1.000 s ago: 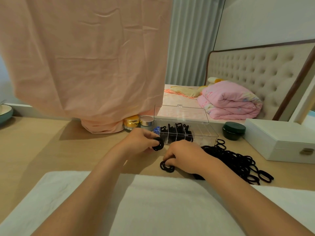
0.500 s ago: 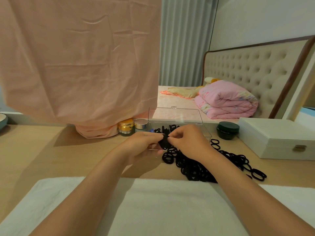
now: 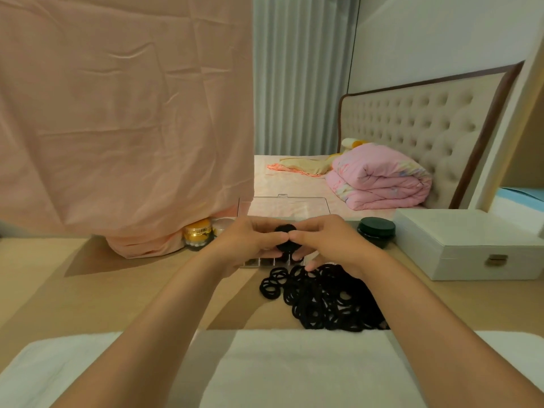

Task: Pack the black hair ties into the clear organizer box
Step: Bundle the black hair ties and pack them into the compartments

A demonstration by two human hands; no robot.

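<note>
Left hand (image 3: 250,240) and right hand (image 3: 326,241) pinched small bundle of hair ties (image 3: 286,238) over organizer box (image 3: 259,262); loose pile (image 3: 323,298) lay nearby. Ties judged light, soft, stretchy; pinch across bands.

Matt fabric hair ties (image 3: 323,301), clear glossy plastic organizer box (image 3: 282,206), pale smooth wood tabletop (image 3: 103,290)

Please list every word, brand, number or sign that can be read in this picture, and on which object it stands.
None can be read.
Gold jar: its band shows a pattern, too blurred to read.
Dark green jar, white box and clear organizer box: no text visible.
</note>
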